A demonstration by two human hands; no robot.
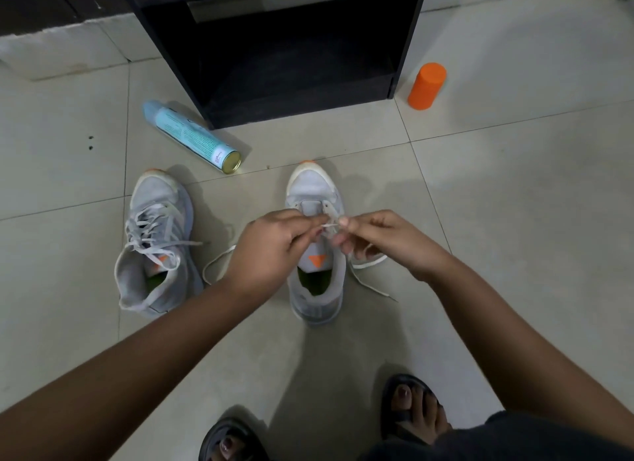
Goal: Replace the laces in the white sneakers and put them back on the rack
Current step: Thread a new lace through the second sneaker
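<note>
One laced white sneaker [156, 244] is set on the tiled floor [480, 186] at the left, with a blue spray can [190, 134] laid on its side beyond it. A black rack [274, 48] is stood behind. At centre, over the second sneaker [314, 186], a white lace [370, 265] is pinched in the grip of the left hand [271, 248] and of the right hand [380, 241]. An orange cylinder [427, 86] is stood at the right.

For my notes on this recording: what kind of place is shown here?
Probably a room at home: pale floor tiles, a dark shoe rack standing on them, and white sneakers set before it.
</note>
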